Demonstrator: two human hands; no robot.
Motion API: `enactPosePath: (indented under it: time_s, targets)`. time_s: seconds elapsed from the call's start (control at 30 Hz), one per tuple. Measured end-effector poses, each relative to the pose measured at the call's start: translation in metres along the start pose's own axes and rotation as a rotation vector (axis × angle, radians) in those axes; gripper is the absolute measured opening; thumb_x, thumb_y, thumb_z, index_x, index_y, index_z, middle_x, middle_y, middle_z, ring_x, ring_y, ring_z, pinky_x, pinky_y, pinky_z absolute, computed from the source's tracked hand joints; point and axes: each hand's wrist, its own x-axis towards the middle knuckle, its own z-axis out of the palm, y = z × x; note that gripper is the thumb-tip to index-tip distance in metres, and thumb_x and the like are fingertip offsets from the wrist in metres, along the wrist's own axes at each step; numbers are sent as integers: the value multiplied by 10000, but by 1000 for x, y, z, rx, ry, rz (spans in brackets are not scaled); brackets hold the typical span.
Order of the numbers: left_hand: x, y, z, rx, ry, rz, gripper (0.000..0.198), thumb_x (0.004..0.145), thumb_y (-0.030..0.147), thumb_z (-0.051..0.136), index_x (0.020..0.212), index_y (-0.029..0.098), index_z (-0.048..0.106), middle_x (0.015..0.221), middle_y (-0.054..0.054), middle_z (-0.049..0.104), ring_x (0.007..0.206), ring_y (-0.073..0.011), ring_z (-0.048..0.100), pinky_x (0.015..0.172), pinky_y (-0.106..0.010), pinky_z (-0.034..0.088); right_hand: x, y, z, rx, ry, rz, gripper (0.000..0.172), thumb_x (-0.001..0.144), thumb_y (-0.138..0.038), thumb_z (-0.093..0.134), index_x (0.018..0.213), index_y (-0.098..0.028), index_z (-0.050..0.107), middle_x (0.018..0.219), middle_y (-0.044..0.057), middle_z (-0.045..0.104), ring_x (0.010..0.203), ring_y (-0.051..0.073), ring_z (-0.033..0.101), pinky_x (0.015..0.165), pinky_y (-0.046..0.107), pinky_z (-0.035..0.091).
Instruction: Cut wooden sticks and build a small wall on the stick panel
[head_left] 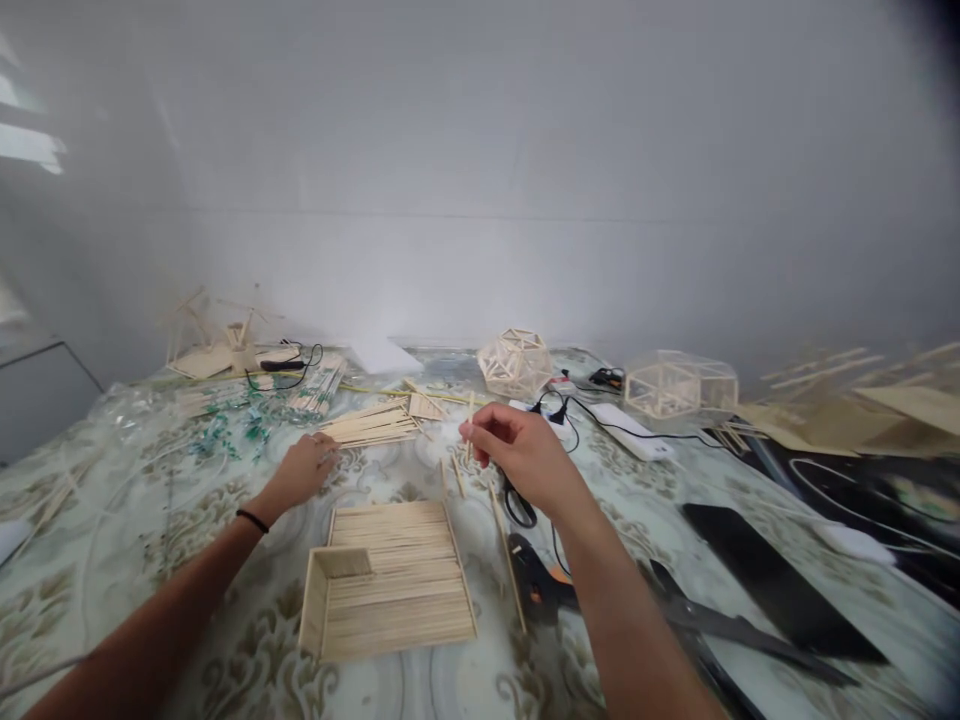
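My right hand [506, 445] is closed in a pinch on a short wooden stick [471, 425], held upright above the table. My left hand [304, 468] lies low at the left end of a pile of flat wooden sticks [375, 424], its fingers slightly apart and touching or almost touching the stick ends. Between my forearms sits a wooden panel [397, 580] made of sticks laid side by side, with a low raised wall [313, 605] along its left side and a corner piece. Short cut sticks [458, 478] and a longer stick [508, 560] lie to its right.
Scissors [519, 505], a black glue gun [534, 580], a large dark tool [720, 620] and a black slab [780, 580] lie at right. Stick-built frames [516, 362] and a white power strip [630, 432] stand farther back. Green-and-clear scraps [232, 428] lie at left.
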Motion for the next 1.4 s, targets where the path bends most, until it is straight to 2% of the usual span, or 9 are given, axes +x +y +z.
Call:
enactPosePath:
  time_s: [0.2,0.43,0.63,0.73,0.83,1.03,1.2,1.27,1.4]
  targets:
    - [0,3,-1,136,-67,-19,208,951,227,514,992,180,713,1110,-131,709,1071,-284,614,962,-435,457,-4,-7,-3,17,41,-29,390,793,-575,721,740,-204,614,582,-19,595,535,126,521,527,268,414]
    - [-1,11,-2,259,-134,-25,138,902,149,527,903,144,665,1098,-182,663,1097,-349,546,880,-457,405,-10,-15,-5,36,77,-96,369,791,-545,748,738,-203,621,618,-20,596,563,119,540,578,272,459]
    - [-3,23,-4,231,-187,64,181,938,137,474,953,177,650,1077,-128,684,1110,-313,553,910,-441,381,-12,-20,-4,78,67,-100,336,797,-510,752,781,-200,625,631,-30,592,567,113,552,590,271,479]
    - [-4,29,-3,189,-176,59,148,929,164,496,879,171,635,1033,-145,686,1113,-327,558,923,-454,379,-11,-20,2,151,60,-87,343,765,-461,789,915,-208,612,679,-41,619,571,113,578,570,265,490]
    - [-4,30,-5,119,-145,23,129,873,112,501,807,163,599,963,-155,685,1053,-330,586,893,-453,399,-8,-15,9,225,5,-65,366,749,-462,803,877,-211,570,679,-48,629,568,114,605,570,266,512]
    - [4,37,-42,-151,-40,-49,159,920,255,446,848,175,564,731,-46,631,716,-215,609,695,-330,470,-1,4,32,305,-117,-4,396,752,-531,795,799,-190,599,695,-13,674,640,138,672,664,294,570]
    - [-14,86,-91,-401,65,-7,383,980,449,447,1154,149,609,753,-14,649,729,-177,649,718,-289,528,-6,-3,58,304,-118,6,384,755,-532,792,751,-193,613,631,-17,664,609,135,655,656,282,564]
    - [-27,116,-103,-630,89,33,328,942,442,570,1079,162,672,729,-11,668,723,-178,658,723,-289,538,-10,-11,68,337,-111,5,370,749,-512,803,750,-192,616,624,-14,670,589,135,654,646,282,568]
    - [-46,166,-117,-786,16,87,251,934,384,610,833,173,699,730,-20,690,701,-159,662,699,-268,561,-18,-25,74,467,-63,-40,378,693,-459,857,838,-199,625,665,-24,686,565,137,659,604,281,573]
